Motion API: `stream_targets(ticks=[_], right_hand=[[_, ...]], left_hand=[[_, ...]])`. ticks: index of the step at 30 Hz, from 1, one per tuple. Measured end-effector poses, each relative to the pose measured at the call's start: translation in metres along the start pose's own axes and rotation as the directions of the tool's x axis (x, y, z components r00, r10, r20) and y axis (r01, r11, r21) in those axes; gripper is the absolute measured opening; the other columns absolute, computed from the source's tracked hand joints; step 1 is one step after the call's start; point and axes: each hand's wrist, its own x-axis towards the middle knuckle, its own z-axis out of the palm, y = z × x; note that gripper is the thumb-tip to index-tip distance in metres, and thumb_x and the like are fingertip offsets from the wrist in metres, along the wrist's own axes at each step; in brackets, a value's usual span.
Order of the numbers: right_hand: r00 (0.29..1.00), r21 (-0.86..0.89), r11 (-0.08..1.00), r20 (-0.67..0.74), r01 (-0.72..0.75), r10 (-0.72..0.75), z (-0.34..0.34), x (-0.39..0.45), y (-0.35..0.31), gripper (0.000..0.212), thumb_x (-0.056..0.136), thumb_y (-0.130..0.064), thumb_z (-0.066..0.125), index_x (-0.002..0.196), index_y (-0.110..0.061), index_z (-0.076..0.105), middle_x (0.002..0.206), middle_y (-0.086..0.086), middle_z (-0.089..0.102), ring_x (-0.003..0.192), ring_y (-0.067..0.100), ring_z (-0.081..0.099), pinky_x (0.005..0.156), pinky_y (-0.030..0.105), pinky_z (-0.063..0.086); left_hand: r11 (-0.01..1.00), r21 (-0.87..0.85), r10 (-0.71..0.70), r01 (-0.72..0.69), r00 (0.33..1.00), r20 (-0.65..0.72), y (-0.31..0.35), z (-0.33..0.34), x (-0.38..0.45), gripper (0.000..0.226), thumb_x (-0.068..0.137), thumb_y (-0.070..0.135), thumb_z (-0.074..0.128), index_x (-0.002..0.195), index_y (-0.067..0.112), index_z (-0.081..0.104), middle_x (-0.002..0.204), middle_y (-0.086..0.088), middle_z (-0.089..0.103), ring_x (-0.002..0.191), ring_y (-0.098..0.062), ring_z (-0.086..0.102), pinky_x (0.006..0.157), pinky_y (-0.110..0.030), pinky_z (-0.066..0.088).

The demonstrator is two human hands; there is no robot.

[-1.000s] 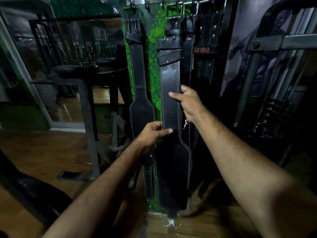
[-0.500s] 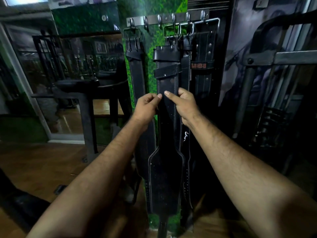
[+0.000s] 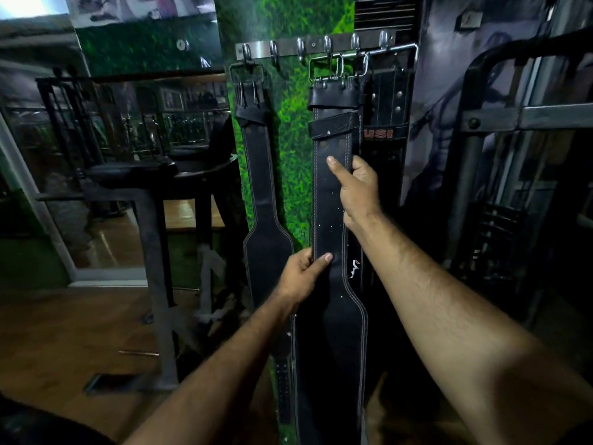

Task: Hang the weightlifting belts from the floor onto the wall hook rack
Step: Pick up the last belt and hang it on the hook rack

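A: Where's your wide black leather belt (image 3: 333, 200)?

B: Hanging near the steel hook rack's (image 3: 316, 46) right end; your right hand (image 3: 357, 187) and left hand (image 3: 301, 274) pinch its edges. It looks stiff and heavy, so grip the narrow strap.

Middle belt (image 3: 330, 194) runs off the bottom edge — lower end not visible. Right hand (image 3: 359, 191) covers its right edge; fingers behind the strap are hidden. Left hand (image 3: 303, 274) hides part of its left edge. Belts behind it (image 3: 385, 117) mostly occluded — can't count them. Left belt (image 3: 260, 175): tail too dark to read. Left side of frame blurred.
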Motion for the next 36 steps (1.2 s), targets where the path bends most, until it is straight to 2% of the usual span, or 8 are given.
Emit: stream_targets(ticks=[10, 13, 16, 19, 22, 28, 32, 36], right_hand=[[1.0, 0.04, 0.999, 0.016, -0.023, 0.022, 0.009, 0.001, 0.011, 0.011, 0.092, -0.01, 0.067, 0.103, -0.009, 0.07, 0.109, 0.016, 0.073, 0.097, 0.02, 0.069, 0.09, 0.032, 0.057], [0.999, 0.061, 0.998, 0.04, -0.03, 0.027, 0.011, 0.008, 0.008, 0.012, 0.094, -0.008, 0.064, 0.106, -0.008, 0.069, 0.109, 0.015, 0.072, 0.096, 0.019, 0.068, 0.085, 0.025, 0.057], [0.996, 0.025, 0.999, 0.081, -0.025, 0.023, 0.014, 0.014, 0.007, 0.019, 0.092, -0.017, 0.069, 0.107, -0.007, 0.069, 0.112, 0.017, 0.073, 0.101, 0.022, 0.069, 0.096, 0.039, 0.054], [0.993, 0.003, 1.0, 0.119, 0.005, -0.006, 0.024, 0.013, 0.007, 0.023, 0.09, -0.021, 0.07, 0.105, -0.004, 0.068, 0.109, 0.019, 0.074, 0.097, 0.024, 0.069, 0.095, 0.045, 0.055], [0.993, -0.111, 0.988, 0.065, 0.103, -0.096, 0.029, 0.007, 0.011, 0.024, 0.095, -0.027, 0.063, 0.095, -0.004, 0.067, 0.094, 0.019, 0.073, 0.082, 0.016, 0.065, 0.079, 0.043, 0.059], [0.929, -0.632, 0.724, -0.017, 0.277, -0.37, -0.011, -0.045, 0.043, 0.043, 0.095, -0.052, 0.05, 0.07, -0.018, 0.043, 0.052, -0.006, 0.046, 0.047, 0.014, 0.045, 0.048, 0.042, 0.042], [0.965, -0.676, 0.704, 0.045, 0.22, -0.258, -0.041, -0.068, 0.074, 0.055, 0.088, -0.06, 0.056, 0.089, -0.005, 0.064, 0.08, 0.013, 0.074, 0.074, 0.034, 0.071, 0.063, 0.041, 0.056], [0.993, -0.771, 0.629, 0.117, 0.103, -0.019, -0.073, -0.081, 0.096, 0.082, 0.069, -0.089, 0.047, 0.107, -0.018, 0.066, 0.092, 0.011, 0.076, 0.085, 0.03, 0.073, 0.075, 0.042, 0.06]], left_hand=[[0.959, 0.226, -0.212, 0.17, 0.961, 0.177, -0.017, -0.043, 0.006, 0.03, 0.085, 0.018, 0.073, 0.099, -0.007, 0.064, 0.103, -0.024, 0.071, 0.089, -0.03, 0.062, 0.089, -0.056, 0.051], [0.954, 0.259, -0.221, 0.153, 0.941, 0.257, 0.015, -0.047, 0.014, 0.024, 0.087, 0.013, 0.071, 0.105, -0.002, 0.067, 0.103, -0.015, 0.074, 0.09, -0.024, 0.066, 0.086, -0.041, 0.055], [0.996, 0.088, -0.03, 0.024, 0.997, 0.067, 0.068, -0.037, 0.029, 0.022, 0.099, 0.032, 0.056, 0.093, 0.012, 0.065, 0.086, 0.001, 0.07, 0.081, -0.012, 0.063, 0.073, -0.022, 0.051], [0.983, -0.1, 0.139, -0.153, 0.981, -0.135, 0.103, -0.023, 0.046, 0.029, 0.099, 0.038, 0.052, 0.096, 0.012, 0.064, 0.094, -0.011, 0.066, 0.09, -0.023, 0.06, 0.086, -0.039, 0.05], [0.966, -0.126, 0.185, -0.226, 0.943, -0.275, 0.105, -0.011, 0.054, 0.033, 0.096, 0.04, 0.053, 0.098, 0.009, 0.064, 0.095, -0.013, 0.065, 0.089, -0.024, 0.058, 0.088, -0.048, 0.051], [0.956, -0.136, 0.19, -0.259, 0.904, -0.384, 0.103, 0.016, 0.053, 0.029, 0.102, 0.023, 0.05, 0.074, 0.018, 0.047, 0.062, 0.005, 0.042, 0.057, -0.006, 0.038, 0.053, -0.025, 0.035], [0.928, -0.233, 0.171, -0.289, 0.89, -0.423, 0.112, 0.02, 0.056, 0.026, 0.1, 0.029, 0.052, 0.078, 0.015, 0.05, 0.073, -0.009, 0.047, 0.071, -0.02, 0.044, 0.064, -0.033, 0.04], [0.929, -0.234, 0.172, -0.286, 0.896, -0.41, 0.118, 0.023, 0.059, 0.032, 0.089, 0.047, 0.058, 0.082, 0.017, 0.052, 0.086, -0.007, 0.05, 0.08, -0.022, 0.042, 0.072, -0.039, 0.037]])
